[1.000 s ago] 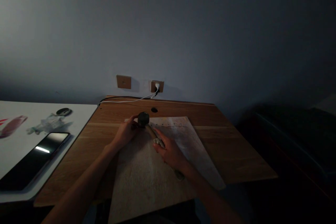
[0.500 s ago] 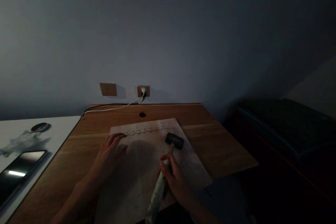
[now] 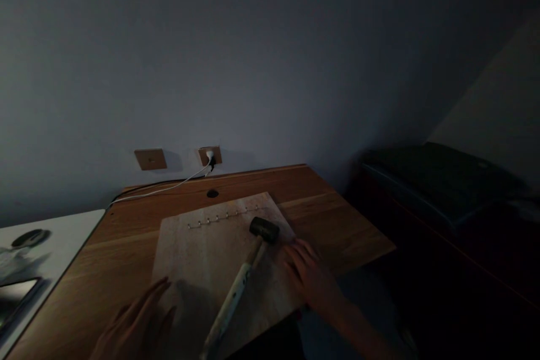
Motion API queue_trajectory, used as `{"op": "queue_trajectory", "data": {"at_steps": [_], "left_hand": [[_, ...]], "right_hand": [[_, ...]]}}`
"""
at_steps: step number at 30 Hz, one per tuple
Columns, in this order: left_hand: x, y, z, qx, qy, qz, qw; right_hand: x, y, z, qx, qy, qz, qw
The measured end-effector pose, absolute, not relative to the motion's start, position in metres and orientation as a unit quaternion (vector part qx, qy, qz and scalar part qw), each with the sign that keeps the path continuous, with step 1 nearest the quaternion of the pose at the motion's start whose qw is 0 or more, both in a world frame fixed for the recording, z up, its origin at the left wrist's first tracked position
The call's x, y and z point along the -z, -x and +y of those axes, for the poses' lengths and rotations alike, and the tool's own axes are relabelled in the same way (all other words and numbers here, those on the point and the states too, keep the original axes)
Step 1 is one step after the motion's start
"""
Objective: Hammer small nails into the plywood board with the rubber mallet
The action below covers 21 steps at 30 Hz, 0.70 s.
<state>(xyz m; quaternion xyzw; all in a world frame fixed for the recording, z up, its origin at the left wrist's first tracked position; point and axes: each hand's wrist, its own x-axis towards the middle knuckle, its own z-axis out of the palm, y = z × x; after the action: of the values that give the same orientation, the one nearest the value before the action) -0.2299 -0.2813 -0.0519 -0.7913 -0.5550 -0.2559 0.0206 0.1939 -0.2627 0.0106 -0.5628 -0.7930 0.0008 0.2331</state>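
A mallet [image 3: 233,295] with a dark head and a pale, worn handle lies across a light wooden board [image 3: 181,253], its handle running toward me. Along the board's far part stands a row of several small metal nails [image 3: 226,215]. My right hand [image 3: 310,275] rests at the board's right edge, fingers stretched out, apart from the mallet. At the near left, my left hand [image 3: 137,320] has its fingers extended over the board's left edge. Neither hand holds anything.
The board lies on a wooden table [image 3: 329,208] against a grey wall. Cables [image 3: 169,187] run from a wall socket [image 3: 210,156] along the table's back edge. On a white surface [image 3: 76,236] at left are a phone [image 3: 17,298] and a dark round object [image 3: 30,238].
My right hand has let go of the mallet and moved right to the board's edge. My left hand has drawn back from the nails toward me. The view has shifted right.
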Motion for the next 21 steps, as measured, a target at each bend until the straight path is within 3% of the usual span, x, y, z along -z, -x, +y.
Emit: {"op": "queue_trajectory", "data": {"at_steps": [4, 14, 21], "left_hand": [[0.014, 0.172, -0.263, 0.296, 0.812, -0.503, 0.002], [-0.019, 0.014, -0.214, 0.152, 0.896, -0.398, -0.121], [-0.021, -0.018, -0.206, 0.186, 0.903, -0.380, -0.078]], "right_hand": [[-0.003, -0.242, -0.252, 0.031, 0.593, -0.773, 0.224], [0.003, -0.382, -0.223, 0.041, 0.707, -0.671, 0.222], [0.009, -0.442, -0.231, 0.072, 0.753, -0.613, 0.228]]}}
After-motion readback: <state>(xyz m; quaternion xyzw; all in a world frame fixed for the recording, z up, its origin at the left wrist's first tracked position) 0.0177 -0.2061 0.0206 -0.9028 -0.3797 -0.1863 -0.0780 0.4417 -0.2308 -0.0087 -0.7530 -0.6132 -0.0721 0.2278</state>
